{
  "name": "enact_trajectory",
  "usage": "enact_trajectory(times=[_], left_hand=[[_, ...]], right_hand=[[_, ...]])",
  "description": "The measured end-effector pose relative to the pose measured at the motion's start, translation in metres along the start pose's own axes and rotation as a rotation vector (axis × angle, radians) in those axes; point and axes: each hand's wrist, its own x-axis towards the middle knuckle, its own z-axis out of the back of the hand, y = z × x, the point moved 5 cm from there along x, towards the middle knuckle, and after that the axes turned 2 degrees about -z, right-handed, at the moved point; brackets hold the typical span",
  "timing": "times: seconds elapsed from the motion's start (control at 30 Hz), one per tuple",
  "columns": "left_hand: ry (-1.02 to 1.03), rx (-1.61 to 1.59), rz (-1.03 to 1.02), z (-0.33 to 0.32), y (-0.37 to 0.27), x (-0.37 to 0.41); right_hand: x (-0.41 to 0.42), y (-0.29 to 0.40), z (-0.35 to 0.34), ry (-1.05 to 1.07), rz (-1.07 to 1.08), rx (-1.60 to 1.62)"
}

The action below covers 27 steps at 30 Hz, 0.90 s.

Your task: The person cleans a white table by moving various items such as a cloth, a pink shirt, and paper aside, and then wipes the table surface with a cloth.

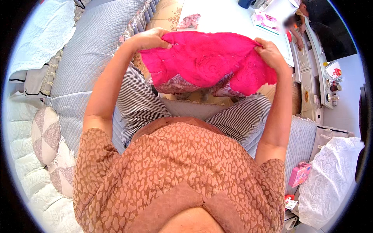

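A bright pink cloth [209, 58] with stitched swirls hangs spread out between my two hands, above my knees. My left hand [151, 39] pinches its upper left corner between thumb and fingers. At the upper right edge, my right hand [268, 52] grips the fabric the same way. Below the pink layer, a greyish patterned fabric [182, 83] shows; whether it is the cloth's other side, I cannot tell. A crumpled pale pink cloth [189, 21] lies beyond, on the corner of a white table [221, 14].
Around me is a grey quilted sofa cover [87, 61], with round patchwork cushions [46, 135] at far left. A box [265, 21] stands on the table. Another person's hand [300, 42] is near the cabinet [306, 81]. A pink case [300, 174] sits at right.
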Motion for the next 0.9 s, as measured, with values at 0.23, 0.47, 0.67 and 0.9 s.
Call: enact_trajectory(times=[0.23,0.47,0.67,0.9], left_hand=[[-0.099,0.766,-0.004,-0.111,0.049,0.062],[0.490,0.720,0.135,-0.254,0.155,0.046],[0.166,0.505,0.192,-0.196,0.128,0.060],[-0.206,0.290,0.185,-0.120,0.069,0.047]], right_hand=[[-0.005,-0.021,-0.144,0.133,-0.158,-0.552],[-0.043,-0.026,-0.209,0.342,-0.218,-0.347],[-0.058,-0.070,-0.115,-0.271,-0.235,-0.033],[-0.131,-0.121,-0.020,-0.873,-0.395,0.278]])
